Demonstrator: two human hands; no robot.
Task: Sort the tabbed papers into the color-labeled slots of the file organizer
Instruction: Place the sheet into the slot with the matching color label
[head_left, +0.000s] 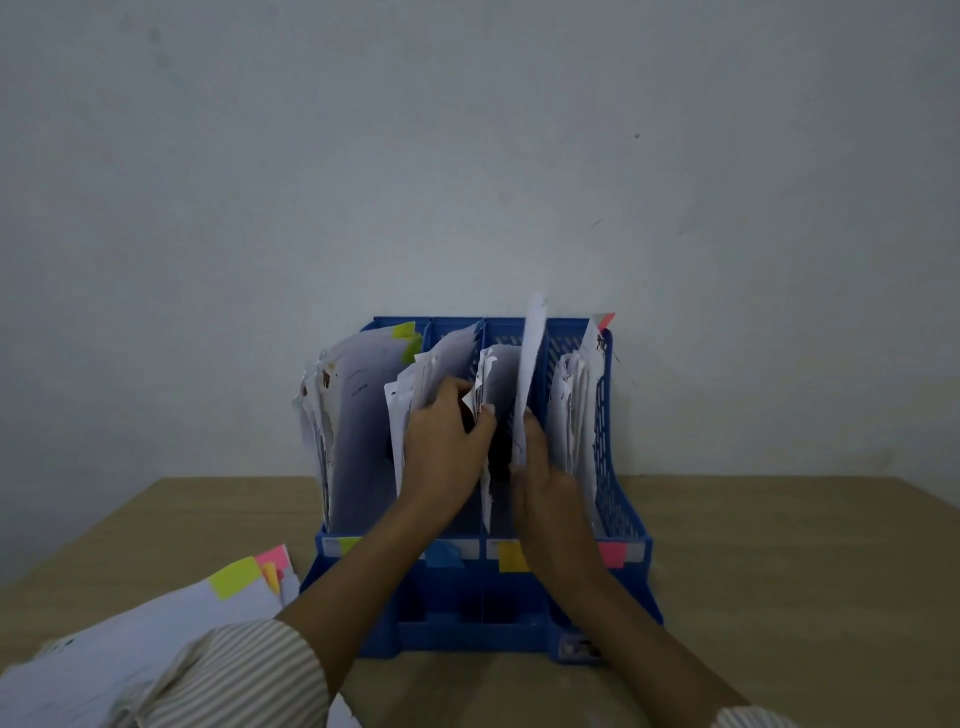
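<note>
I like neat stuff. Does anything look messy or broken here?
Yes. Papers in the blue file organizer have torn, brown-stained edges, clearest in the leftmost slot, and they lean unevenly.

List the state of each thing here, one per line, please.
Organizer: upright on table, all four slots hold papers.
Sheet: upright, going into the yellow-labeled slot.
Right hand: pinches the sheet.
Left hand: holds papers aside.
Pile: flat on table, tabs showing.
</note>
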